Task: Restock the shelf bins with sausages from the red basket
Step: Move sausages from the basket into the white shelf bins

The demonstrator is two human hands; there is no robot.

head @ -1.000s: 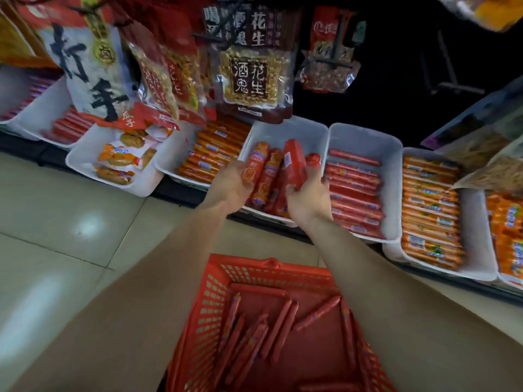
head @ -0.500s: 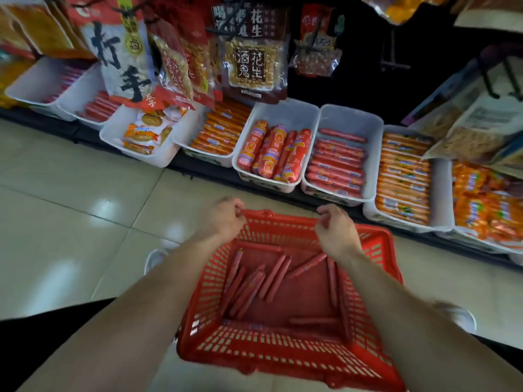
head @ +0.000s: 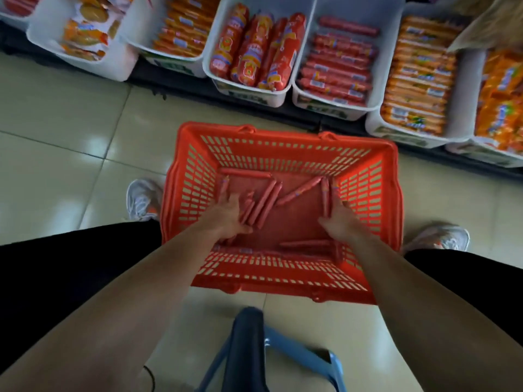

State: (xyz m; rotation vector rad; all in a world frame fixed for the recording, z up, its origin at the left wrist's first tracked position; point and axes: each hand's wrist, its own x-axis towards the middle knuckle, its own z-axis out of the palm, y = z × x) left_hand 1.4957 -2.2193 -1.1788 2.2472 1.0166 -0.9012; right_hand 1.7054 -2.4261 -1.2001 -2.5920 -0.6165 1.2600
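Note:
The red basket (head: 283, 142) stands on the tiled floor between my feet, with several thin red sausages (head: 297, 190) loose on its bottom. Both hands are down inside it. My left hand (head: 227, 217) closes around a bunch of sausages (head: 263, 202) at the basket's left. At the right side, my right hand (head: 338, 220) pinches two sausages (head: 325, 190) between thumb and fingers. Above the basket stands a row of white shelf bins: one (head: 392, 60) holds matching thin red sausages (head: 336, 66), and its left neighbour (head: 210, 43) holds fat sausages (head: 252, 52).
More white bins hold orange sausage packs (head: 418, 80) on the right and orange packs (head: 184, 32) on the left. A black shelf base (head: 175, 83) runs under the bins. My shoes (head: 140, 199) flank the basket. A blue stool (head: 283, 360) stands beneath me.
My hands left the fat sausages in the bin, came back to the basket rim, and now reach inside onto the thin sausages. My view has tilted down.

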